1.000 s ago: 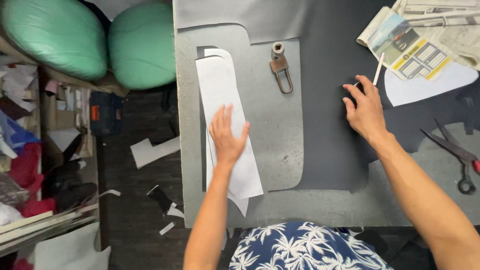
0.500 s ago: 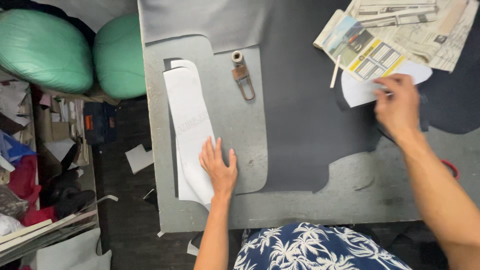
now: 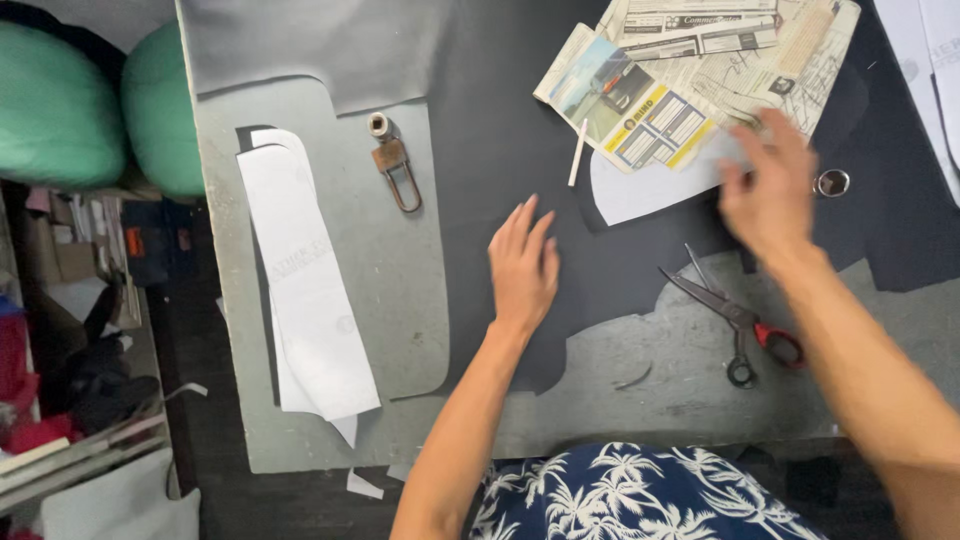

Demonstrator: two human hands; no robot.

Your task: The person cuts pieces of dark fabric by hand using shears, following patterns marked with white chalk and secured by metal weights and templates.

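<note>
My left hand (image 3: 524,262) lies flat with fingers apart on a black sheet of material (image 3: 510,120) spread over the grey table (image 3: 660,400). My right hand (image 3: 768,190) is blurred, fingers spread, hovering over a white curved paper pattern piece (image 3: 640,188) beside folded newspaper (image 3: 690,70). A long white paper pattern (image 3: 305,280) lies on a grey sheet (image 3: 400,280) at the left, apart from both hands. Neither hand holds anything.
Red-handled scissors (image 3: 735,320) lie on the table below my right hand. A metal clip tool (image 3: 392,165) rests on the grey sheet. A thin white stick (image 3: 578,152) lies by the newspaper. Green cushions (image 3: 90,100) and floor clutter sit left of the table.
My left hand left the long white pattern and moved right onto the black sheet. My right hand stays near the white curved piece. The view has shifted right.
</note>
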